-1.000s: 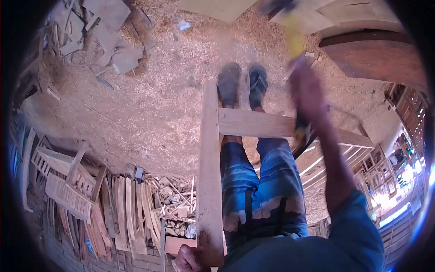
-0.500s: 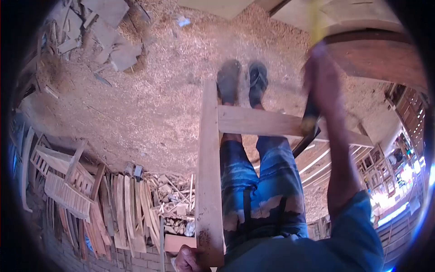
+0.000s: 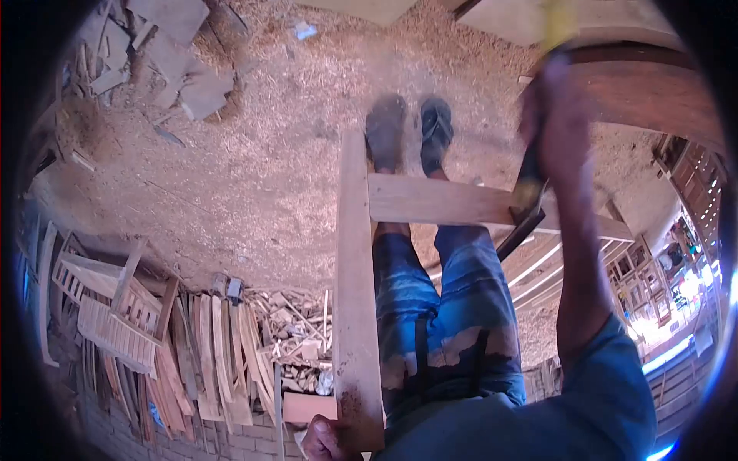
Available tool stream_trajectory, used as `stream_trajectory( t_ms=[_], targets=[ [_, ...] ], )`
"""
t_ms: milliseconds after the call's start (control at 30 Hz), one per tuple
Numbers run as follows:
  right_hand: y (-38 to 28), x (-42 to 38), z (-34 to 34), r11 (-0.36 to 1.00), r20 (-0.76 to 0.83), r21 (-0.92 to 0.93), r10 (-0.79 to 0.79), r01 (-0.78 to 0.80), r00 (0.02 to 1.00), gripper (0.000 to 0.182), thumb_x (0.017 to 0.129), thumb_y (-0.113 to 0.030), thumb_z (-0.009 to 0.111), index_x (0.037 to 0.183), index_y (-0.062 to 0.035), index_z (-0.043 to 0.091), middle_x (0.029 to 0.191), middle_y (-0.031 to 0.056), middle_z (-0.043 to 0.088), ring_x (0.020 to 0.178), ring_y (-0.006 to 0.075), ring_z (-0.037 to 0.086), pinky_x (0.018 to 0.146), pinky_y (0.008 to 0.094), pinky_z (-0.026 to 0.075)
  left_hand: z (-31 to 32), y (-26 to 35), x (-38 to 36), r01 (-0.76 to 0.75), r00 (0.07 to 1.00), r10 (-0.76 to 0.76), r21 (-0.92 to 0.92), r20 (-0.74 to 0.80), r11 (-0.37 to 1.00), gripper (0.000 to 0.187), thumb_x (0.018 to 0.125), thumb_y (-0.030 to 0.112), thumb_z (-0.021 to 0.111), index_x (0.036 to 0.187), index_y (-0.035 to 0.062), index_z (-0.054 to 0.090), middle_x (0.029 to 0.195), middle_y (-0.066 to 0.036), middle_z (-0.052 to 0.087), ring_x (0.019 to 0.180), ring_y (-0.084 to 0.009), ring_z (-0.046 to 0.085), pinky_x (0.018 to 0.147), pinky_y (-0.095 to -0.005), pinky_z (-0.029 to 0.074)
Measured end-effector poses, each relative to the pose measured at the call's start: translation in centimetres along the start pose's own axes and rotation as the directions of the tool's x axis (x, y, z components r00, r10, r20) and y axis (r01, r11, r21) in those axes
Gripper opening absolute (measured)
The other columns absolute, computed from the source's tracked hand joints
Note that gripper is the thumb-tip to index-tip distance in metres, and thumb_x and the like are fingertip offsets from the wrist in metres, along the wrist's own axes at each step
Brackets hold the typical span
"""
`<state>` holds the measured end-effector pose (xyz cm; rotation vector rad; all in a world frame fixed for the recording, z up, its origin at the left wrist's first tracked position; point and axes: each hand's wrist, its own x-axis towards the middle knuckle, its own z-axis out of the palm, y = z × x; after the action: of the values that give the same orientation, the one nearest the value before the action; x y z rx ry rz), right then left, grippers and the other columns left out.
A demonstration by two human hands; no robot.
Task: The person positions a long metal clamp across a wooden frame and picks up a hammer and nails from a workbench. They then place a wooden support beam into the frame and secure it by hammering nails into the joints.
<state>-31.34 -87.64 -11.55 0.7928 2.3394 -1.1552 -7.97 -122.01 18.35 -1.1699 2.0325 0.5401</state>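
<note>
A long wooden board (image 3: 355, 292) runs up the middle of the view, with a shorter wooden crosspiece (image 3: 442, 201) meeting it at a right angle near its far end. My left hand (image 3: 327, 438) is closed around the near end of the board, thumb on its edge. My right hand (image 3: 560, 115), smeared by motion, grips what looks like a hammer (image 3: 524, 203). Its handle is black with a yellow end, and the dark head lies over or against the crosspiece; contact cannot be made out.
My legs and feet are under the crosspiece, on a shaving-strewn floor (image 3: 254, 169). Wood scraps (image 3: 204, 92) lie far left. A slatted wooden piece (image 3: 115, 330), stacked planks (image 3: 219, 353) and offcuts stand near left. A large reddish-brown timber (image 3: 646, 96) is at far right.
My right hand and the hammer have shifted slightly to the right. The hammer's head shows more sharply over the crosspiece. My left hand keeps its hold on the board.
</note>
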Motion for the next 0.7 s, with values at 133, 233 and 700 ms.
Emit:
stream_trajectory(
  t_ms=[133, 233, 700],
  targets=[
    [1.4, -4.4, 7.9, 0.963, -0.380, 0.270, 0.097, 0.010, 0.920, 0.043, 0.111, -0.031, 0.038, 0.088, -0.0015, 0.058, 0.074, 0.0150, 0.064, 0.062, 0.0221, 0.063, 0.056, 0.0358, 0.050, -0.7, -0.3, 0.1, -0.009, 1.000, 0.009, 0.177, -0.001, 0.984, 0.032, 0.101, 0.027, 0.063, 0.074, 0.0111, 0.060, 0.064, -0.003, 0.061, 0.052, -0.0159, 0.051, 0.047, -0.0286, 0.043],
    [11.6, -15.6, 14.5, 0.941, 0.381, -0.309, 0.256, -0.138, 0.889, 0.039, 0.112, -0.032, 0.038, 0.099, -0.0011, 0.058, 0.082, 0.0156, 0.064, 0.061, 0.0201, 0.062, 0.057, 0.0336, 0.050, -0.2, -0.1, 0.0, -0.090, 0.996, 0.091, 0.112, -0.002, 0.990, 0.033, 0.103, 0.029, 0.062, 0.075, 0.0110, 0.060, 0.063, -0.002, 0.060, 0.051, -0.0155, 0.051, 0.046, -0.0290, 0.042],
    [11.6, -16.9, 15.5, 0.964, 0.117, -0.227, 0.168, -0.138, 0.979, 0.037, 0.109, -0.032, 0.047, 0.122, -0.0028, 0.065, 0.115, 0.0226, 0.065, 0.092, 0.0342, 0.064, 0.076, 0.0479, 0.054, -0.6, -3.8, -0.2, -0.070, 0.993, 0.064, 0.057, 0.096, 0.996, 0.032, 0.102, 0.033, 0.060, 0.081, 0.0082, 0.064, 0.075, -0.006, 0.065, 0.067, -0.0222, 0.062, 0.055, -0.0334, 0.045]
  ],
)
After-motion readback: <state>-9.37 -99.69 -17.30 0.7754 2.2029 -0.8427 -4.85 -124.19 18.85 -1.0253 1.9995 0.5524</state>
